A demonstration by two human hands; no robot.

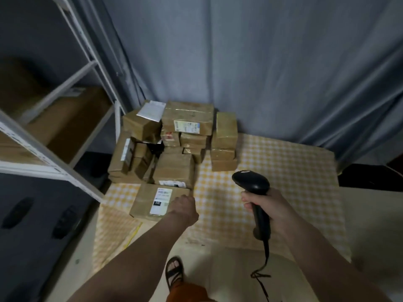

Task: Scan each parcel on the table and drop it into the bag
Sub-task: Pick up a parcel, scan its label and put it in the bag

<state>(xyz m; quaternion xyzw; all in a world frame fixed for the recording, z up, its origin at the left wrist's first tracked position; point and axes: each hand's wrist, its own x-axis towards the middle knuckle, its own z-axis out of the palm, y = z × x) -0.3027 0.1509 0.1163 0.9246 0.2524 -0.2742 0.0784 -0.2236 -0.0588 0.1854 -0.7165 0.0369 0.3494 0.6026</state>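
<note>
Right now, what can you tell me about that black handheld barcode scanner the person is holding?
The black handheld barcode scanner looks like smooth dark plastic, with a rounded, bulbous head and a long slim handle. The right hand grips the handle, fingers curled around it, holding it above the yellow-and-white checked tablecloth. Its head tilts forward and to the left, towards the pile of brown taped cardboard parcels. A thin black cable hangs from the handle's base, looping downward. Nothing else touches it.

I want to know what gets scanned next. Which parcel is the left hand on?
The front parcel, lying flat and apart from the pile at the table's near left edge, white label facing up. The left hand touches its right end; the other parcels sit stacked behind.
</note>
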